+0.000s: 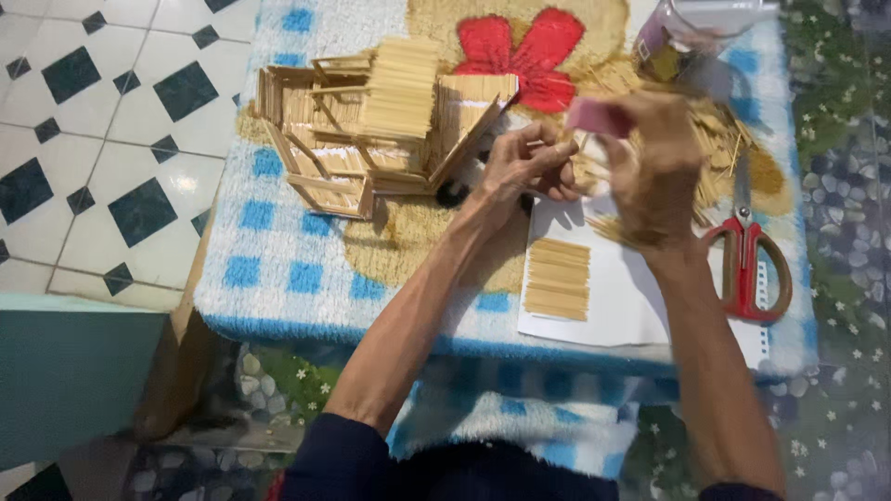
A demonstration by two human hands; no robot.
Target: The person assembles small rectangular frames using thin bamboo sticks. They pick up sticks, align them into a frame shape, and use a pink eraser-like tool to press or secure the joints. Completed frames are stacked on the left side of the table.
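Building step, I judge: left hand point(529, 172) fingers pinch a thin stick beside the stick house point(380, 125); right hand point(650, 158) grips a pink block point(599, 116) above the desk point(278, 269); next calls for steady placement

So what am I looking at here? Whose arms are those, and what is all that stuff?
The camera sits on a person's head and looks down, so the arms are theirs. The right hand pinches a small pink block. The left hand seems to hold thin sticks, though it is too blurry to be sure. On the fluffy blue checked cloth stands a little model built of sticks. A flat panel of sticks lies on white paper, beside red scissors.
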